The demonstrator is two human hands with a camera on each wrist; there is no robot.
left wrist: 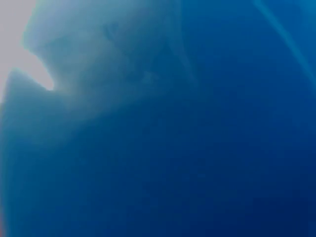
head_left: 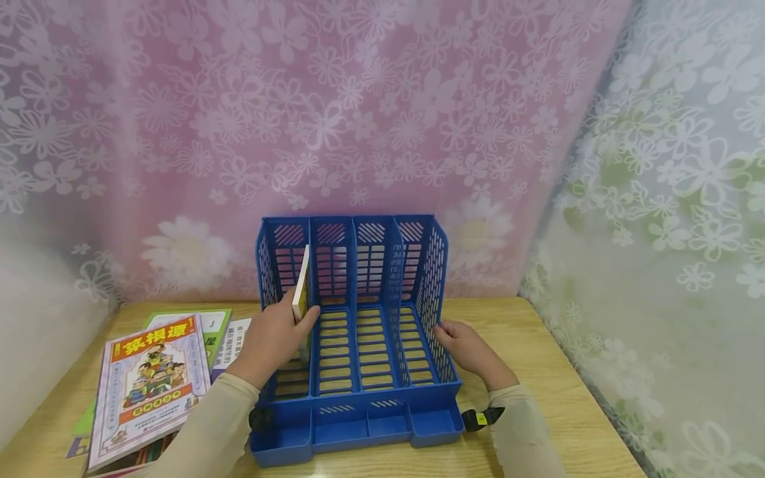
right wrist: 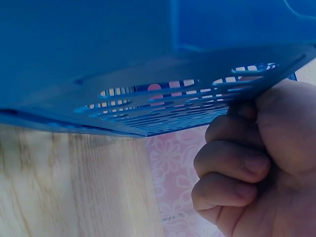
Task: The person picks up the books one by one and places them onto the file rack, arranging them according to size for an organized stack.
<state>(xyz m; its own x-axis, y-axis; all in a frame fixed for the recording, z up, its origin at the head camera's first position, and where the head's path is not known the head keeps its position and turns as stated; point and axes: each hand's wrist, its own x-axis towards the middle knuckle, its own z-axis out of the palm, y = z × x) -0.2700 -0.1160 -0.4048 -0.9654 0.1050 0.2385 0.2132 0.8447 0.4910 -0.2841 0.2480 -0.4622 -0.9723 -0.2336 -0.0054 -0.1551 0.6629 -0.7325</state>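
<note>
A blue plastic file rack [head_left: 373,392] with upright dividers and a front tray stands on the table. My left hand [head_left: 271,335] grips a thin book [head_left: 302,285] by its near edge. The book stands upright in the rack's leftmost compartment, close beside the first divider. In the left wrist view, blurred blue plastic [left wrist: 197,163] fills most of the picture, and the hand's grip cannot be made out there. On the other side, my right hand [head_left: 469,345] holds the edge of the rack's right side wall. In the right wrist view its fingers [right wrist: 229,160] are curled against that perforated wall [right wrist: 168,111].
Left of the rack lies a pile of books, a comic-style cover [head_left: 152,385] on top and a green book [head_left: 218,318] partly beneath. A white book [head_left: 233,342] lies between pile and rack. Flowered curtains [head_left: 358,119] hang behind the wooden table [head_left: 496,315].
</note>
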